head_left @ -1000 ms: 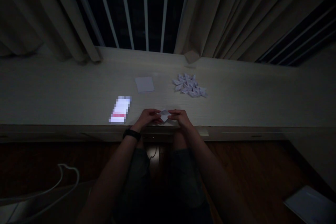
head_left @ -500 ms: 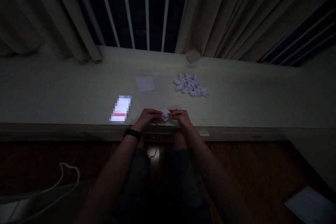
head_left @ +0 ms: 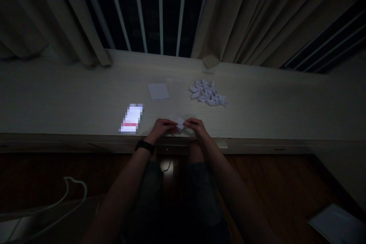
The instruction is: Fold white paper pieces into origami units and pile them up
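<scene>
Between my two hands, near the front edge of the pale desk (head_left: 257, 114), is a small folded piece of white paper (head_left: 180, 122), diamond-shaped from above. My left hand (head_left: 163, 127) pinches its left corner, with a dark band on that wrist. The fingers of my right hand (head_left: 196, 125) are closed on its right corner. Beyond them to the right lies a heap of folded white paper pieces (head_left: 207, 93) with pointed ends. A stack of square white paper sheets (head_left: 158, 91) lies beyond my left hand.
A lit phone (head_left: 132, 118), its screen blurred out, lies left of my left hand. At the back, a small box-like object (head_left: 210, 61) stands by the curtain (head_left: 237, 19). A white cable (head_left: 77, 181) loops at lower left, and a flat pale object (head_left: 339, 219) is at lower right.
The paper's upper layer now lies flatter against the lower one, with the gap between them closed. Both hands stay in nearly the same place.
</scene>
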The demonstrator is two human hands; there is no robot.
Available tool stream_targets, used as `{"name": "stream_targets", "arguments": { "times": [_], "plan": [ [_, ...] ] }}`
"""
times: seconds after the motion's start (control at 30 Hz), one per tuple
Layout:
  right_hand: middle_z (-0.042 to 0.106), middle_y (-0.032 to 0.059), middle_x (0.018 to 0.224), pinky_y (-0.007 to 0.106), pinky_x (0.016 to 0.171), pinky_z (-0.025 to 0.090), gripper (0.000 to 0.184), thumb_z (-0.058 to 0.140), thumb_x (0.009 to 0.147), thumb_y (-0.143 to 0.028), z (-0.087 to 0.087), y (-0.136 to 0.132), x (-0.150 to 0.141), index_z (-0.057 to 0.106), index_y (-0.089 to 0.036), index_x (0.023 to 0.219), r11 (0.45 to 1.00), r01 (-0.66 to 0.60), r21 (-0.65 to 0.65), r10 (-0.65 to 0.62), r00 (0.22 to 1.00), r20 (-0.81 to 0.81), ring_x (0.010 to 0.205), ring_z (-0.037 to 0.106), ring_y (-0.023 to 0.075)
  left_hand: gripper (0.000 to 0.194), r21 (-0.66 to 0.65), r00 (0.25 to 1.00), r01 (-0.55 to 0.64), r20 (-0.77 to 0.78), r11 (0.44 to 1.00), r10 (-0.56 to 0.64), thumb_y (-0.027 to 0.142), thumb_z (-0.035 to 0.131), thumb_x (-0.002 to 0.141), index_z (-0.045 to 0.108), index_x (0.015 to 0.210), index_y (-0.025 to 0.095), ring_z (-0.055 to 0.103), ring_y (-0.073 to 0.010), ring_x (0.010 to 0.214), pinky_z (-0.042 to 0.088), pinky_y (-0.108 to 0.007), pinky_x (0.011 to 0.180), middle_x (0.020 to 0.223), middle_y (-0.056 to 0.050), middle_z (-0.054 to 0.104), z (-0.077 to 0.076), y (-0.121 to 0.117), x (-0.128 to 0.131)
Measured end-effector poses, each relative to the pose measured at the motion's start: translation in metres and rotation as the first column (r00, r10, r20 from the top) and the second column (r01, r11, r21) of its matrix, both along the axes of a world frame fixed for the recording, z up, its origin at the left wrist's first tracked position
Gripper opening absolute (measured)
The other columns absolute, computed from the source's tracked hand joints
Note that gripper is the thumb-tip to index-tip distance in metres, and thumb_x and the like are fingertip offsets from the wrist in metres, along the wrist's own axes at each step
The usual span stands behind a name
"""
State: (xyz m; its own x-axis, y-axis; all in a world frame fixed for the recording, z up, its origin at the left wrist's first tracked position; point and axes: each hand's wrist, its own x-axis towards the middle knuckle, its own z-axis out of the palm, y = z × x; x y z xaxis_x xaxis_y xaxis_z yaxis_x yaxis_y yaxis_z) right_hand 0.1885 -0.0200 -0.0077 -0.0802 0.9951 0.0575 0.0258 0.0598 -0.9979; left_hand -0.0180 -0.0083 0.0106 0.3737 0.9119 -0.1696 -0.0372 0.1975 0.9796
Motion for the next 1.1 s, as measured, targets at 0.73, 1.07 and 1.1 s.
{"name": "stream_targets", "arguments": {
  "times": [0.73, 1.07, 1.1],
  "plan": [
    [0.064, -0.0003, 0.061, 0.025, 0.053, 0.041, 0.034, 0.081, 0.051, -0.041, 0.001, -0.004, -0.004, 0.067, -0.018, 0.073, 0.997, 0.016, -0.079, -0.011, 0.999, 0.052, 0.054, 0.055, 0.0132, 0.03, 0.194, 0.981, -0.058, -0.171, 0.979, 0.092, 0.029, 0.079, 0.062, 0.069, 0.085, 0.011, 0.067, -0.0161, 0.057, 0.051, -0.023, 0.054, 0.062, -0.004, 0.07, -0.006, -0.003, 0.008],
    [0.069, 0.0034, 0.067, 0.029, 0.06, 0.046, 0.032, 0.081, 0.049, -0.041, -0.001, -0.004, -0.007, 0.07, -0.018, 0.07, 0.993, 0.054, -0.108, -0.053, 0.999, 0.007, 0.061, 0.061, 0.0167, 0.034, 0.235, 0.976, -0.082, -0.18, 0.969, 0.126, 0.034, 0.08, 0.06, 0.071, 0.083, 0.011, 0.066, -0.0163, 0.061, 0.051, -0.023, 0.056, 0.067, -0.006, 0.071, -0.013, 0.0, 0.005],
    [0.069, 0.0036, 0.067, 0.029, 0.06, 0.047, 0.032, 0.081, 0.048, -0.041, -0.001, -0.003, -0.008, 0.069, -0.018, 0.067, 0.991, 0.067, -0.113, -0.067, 0.998, 0.004, 0.061, 0.061, 0.017, 0.033, 0.248, 0.974, -0.076, -0.191, 0.966, 0.125, 0.035, 0.079, 0.06, 0.071, 0.082, 0.011, 0.066, -0.0162, 0.061, 0.051, -0.023, 0.057, 0.068, -0.006, 0.071, -0.013, 0.0, 0.005]
  ]
}}
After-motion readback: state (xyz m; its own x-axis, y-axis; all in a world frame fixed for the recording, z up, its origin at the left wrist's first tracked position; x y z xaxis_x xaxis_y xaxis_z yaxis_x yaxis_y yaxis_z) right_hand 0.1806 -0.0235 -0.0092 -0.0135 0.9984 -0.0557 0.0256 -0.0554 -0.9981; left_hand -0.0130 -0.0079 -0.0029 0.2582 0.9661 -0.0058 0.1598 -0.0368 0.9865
